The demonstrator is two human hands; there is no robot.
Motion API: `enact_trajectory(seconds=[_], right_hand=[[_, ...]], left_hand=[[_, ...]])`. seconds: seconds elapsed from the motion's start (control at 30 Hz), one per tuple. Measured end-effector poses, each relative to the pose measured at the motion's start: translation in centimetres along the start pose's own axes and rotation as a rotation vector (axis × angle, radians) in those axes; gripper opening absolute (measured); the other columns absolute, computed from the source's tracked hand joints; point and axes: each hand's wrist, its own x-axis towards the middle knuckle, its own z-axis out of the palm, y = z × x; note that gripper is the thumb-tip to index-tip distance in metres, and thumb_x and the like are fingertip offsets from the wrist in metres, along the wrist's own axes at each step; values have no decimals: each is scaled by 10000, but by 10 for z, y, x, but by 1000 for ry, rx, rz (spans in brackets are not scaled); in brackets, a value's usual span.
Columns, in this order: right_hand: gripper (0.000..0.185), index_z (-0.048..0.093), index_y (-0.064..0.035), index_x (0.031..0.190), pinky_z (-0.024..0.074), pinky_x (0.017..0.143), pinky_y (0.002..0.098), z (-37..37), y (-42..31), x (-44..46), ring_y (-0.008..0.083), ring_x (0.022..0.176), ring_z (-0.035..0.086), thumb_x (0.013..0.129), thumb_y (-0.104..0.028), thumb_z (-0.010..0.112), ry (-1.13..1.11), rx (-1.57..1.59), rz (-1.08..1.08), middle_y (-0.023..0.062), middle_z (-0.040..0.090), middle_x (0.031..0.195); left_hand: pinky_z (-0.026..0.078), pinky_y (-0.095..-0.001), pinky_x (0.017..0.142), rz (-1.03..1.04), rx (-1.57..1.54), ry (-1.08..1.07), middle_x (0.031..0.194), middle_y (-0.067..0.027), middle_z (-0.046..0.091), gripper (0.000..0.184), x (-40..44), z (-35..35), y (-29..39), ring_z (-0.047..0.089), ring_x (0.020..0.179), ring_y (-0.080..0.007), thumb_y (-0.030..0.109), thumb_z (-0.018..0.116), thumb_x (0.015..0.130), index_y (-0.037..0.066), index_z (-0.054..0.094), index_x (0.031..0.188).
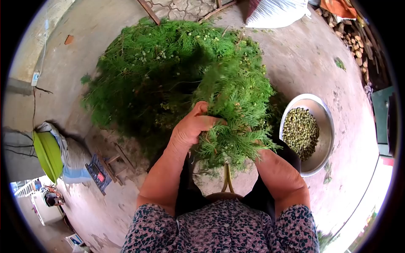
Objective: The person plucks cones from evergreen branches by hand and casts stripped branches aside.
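Observation:
A leafy evergreen branch [236, 95] with feathery green sprays is held up before me. My left hand [192, 126] is closed on its left side, thumb and fingers bent into the foliage. My right hand [262, 155] reaches into the lower right of the same branch; sprays cover its fingers, so their grip is hidden. Behind the branch lies a large heap of cut evergreen branches [168, 50], with small pale green cones among the leaves. To the right, near my right forearm, stands a metal basin [325, 139] holding many small round green-brown cones [300, 130].
A white sack [276, 14] lies at the top, with stacked firewood [356, 46] at the upper right. On the left are a small wooden stool [116, 162], a bright green basin [46, 154] and a filled sack [75, 158]. Concrete floor [295, 55] surrounds the heap.

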Motion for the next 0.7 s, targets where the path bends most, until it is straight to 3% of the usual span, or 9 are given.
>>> enact_trajectory(seconds=[0.03,0.1,0.17,0.2,0.27,0.33,0.4,0.53,0.7], right_hand=[[285,489,-40,1126,427,767,283,2,1,0,157,874,531,869,-163,489,-5,18,-21,71,562,945],[271,497,-45,1112,430,756,284,3,5,4,157,856,532,871,-168,489,-6,-4,-80,68,563,922],[258,505,-49,1098,432,744,286,7,6,8,157,838,533,873,-173,489,-15,-160,-160,65,563,900],[284,502,-45,1103,438,742,292,9,2,8,168,850,534,842,-155,510,-36,-473,-236,74,560,924],[348,497,-38,1114,449,738,303,13,-7,9,190,872,537,780,-120,552,5,-1126,-423,90,553,974],[398,503,-39,1109,446,739,321,17,-10,9,219,866,538,723,-71,591,-47,-1112,-442,109,553,964],[434,557,-36,1029,436,645,372,27,-17,-1,302,752,520,606,59,543,-71,-2066,-816,153,520,825],[337,569,-30,961,423,703,388,25,-22,-9,323,850,502,626,-4,543,-99,-2148,-641,167,524,842],[237,570,-20,885,393,756,401,7,-11,-1,332,900,491,654,-69,545,-136,-2040,-530,167,521,887]], left_hand=[[415,-251,745,24,15,-108,874,-80,613,378,-3,1,12,570,776,-152,79,649,620,-2,571,981],[420,-264,776,2,72,-137,927,-99,617,461,-8,6,31,573,845,-167,104,686,606,-6,543,1030],[477,-305,543,303,-105,335,792,-111,619,358,-7,6,29,589,655,-202,57,601,672,0,534,1019],[485,-309,647,416,-179,229,827,-89,616,379,-9,16,39,590,735,-197,90,623,669,5,533,1027],[480,-320,687,355,-105,387,901,-80,600,376,-7,7,41,584,762,-205,98,629,678,18,534,1033],[475,-322,706,318,-98,432,921,-74,596,371,-4,5,36,580,781,-205,97,633,679,27,540,1031],[457,-323,756,281,-142,516,946,-69,589,388,0,3,29,566,825,-201,69,631,680,40,524,1052],[460,-342,754,303,-191,230,928,-93,594,464,0,3,29,571,821,-206,0,651,637,11,487,1070],[493,-312,676,387,80,227,887,-114,606,397,5,22,26,601,733,-188,-57,628,660,-10,498,1032]])
